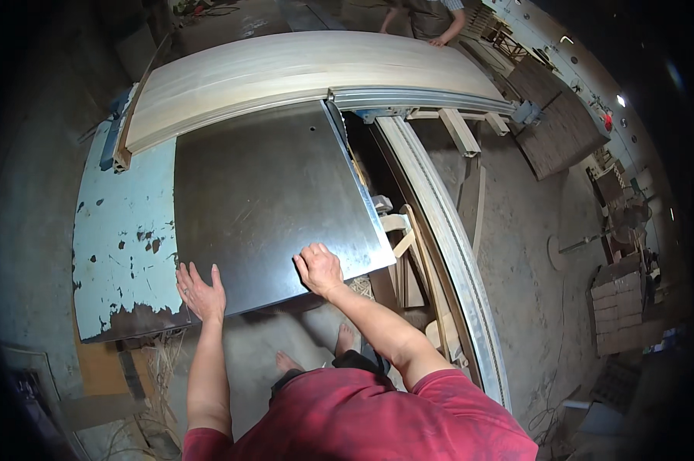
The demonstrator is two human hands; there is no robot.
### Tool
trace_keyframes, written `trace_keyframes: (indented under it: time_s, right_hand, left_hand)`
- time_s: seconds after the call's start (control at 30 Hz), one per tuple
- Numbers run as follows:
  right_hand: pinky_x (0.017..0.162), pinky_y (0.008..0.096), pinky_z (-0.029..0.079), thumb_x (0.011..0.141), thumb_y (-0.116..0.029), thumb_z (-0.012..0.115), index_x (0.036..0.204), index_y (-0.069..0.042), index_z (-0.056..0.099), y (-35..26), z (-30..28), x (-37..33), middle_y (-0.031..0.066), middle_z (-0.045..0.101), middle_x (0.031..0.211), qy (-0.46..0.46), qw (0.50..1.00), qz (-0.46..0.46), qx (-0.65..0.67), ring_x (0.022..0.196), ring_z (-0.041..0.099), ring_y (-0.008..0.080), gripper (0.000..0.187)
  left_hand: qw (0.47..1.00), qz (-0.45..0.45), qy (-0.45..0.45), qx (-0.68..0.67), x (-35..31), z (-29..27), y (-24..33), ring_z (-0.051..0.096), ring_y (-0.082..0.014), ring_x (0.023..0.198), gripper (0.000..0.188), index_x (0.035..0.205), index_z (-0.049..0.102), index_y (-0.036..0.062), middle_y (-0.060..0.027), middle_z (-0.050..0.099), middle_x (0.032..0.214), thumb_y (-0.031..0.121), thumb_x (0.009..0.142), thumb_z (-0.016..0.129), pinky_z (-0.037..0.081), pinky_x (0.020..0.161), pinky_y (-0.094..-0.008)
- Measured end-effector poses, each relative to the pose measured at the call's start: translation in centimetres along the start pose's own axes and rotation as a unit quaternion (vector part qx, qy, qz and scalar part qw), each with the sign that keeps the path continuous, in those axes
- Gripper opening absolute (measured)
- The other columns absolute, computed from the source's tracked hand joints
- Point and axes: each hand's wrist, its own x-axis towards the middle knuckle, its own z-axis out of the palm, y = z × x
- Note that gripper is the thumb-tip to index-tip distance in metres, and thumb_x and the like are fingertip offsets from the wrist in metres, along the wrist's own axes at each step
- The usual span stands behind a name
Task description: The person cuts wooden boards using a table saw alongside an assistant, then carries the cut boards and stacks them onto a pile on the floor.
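Head view is showing a dark metal tabletop [262, 192] sitting before the person. At its near edge the left hand [202, 296] is lying open beside a peeling pale-blue panel [124, 211]; the right hand [321, 270] is resting with curled fingers (whether gripping, I cannot tell). Beyond, pale boards [308, 65] are lying crosswise, a co-worker's hand [438, 41] resting at their far edge.

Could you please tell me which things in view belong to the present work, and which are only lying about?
Probably in use:
Dark metal tabletop, under left hand and right hand
Pale wood boards across its far end

Apparently lying about:
Brown stack, right
Large brown panels, upper right
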Motion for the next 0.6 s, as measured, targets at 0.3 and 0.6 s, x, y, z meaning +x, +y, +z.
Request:
trace_keyframes:
  time_s: [0.3, 0.6]
  right_hand:
    - [0.072, 0.0467, 0.054, 0.091, -0.027, 0.067, 0.082, -0.006, 0.063, -0.3, -0.6, 0.2, 0.0126, 0.061, 0.086, 0.009, 1.000, 0.007, -0.007, 0.086, 0.062, 0.0330, 0.023]
    - [0.075, 0.0486, 0.053, 0.093, -0.027, 0.065, 0.086, -0.006, 0.063, -0.2, 0.7, -1.2, 0.0153, 0.062, 0.089, -0.013, 1.000, 0.007, 0.006, 0.089, 0.061, 0.0361, 0.023]
  left_hand:
    - [1.000, 0.008, 0.002, 0.002, 0.0, 0.0, 0.1, 0.028, -0.0307, 0.150, 0.070, 0.144, 0.051, 0.0015, -0.0154, 0.039, 0.157, 0.053, 0.097, 0.056, 0.018, 0.124, -0.0457]
    - [1.000, 0.012, 0.006, -0.006, -1.0, -0.1, -1.1, 0.030, -0.0352, 0.149, 0.070, 0.143, 0.052, 0.0020, -0.0190, 0.040, 0.156, 0.051, 0.094, 0.060, 0.020, 0.123, -0.0483]
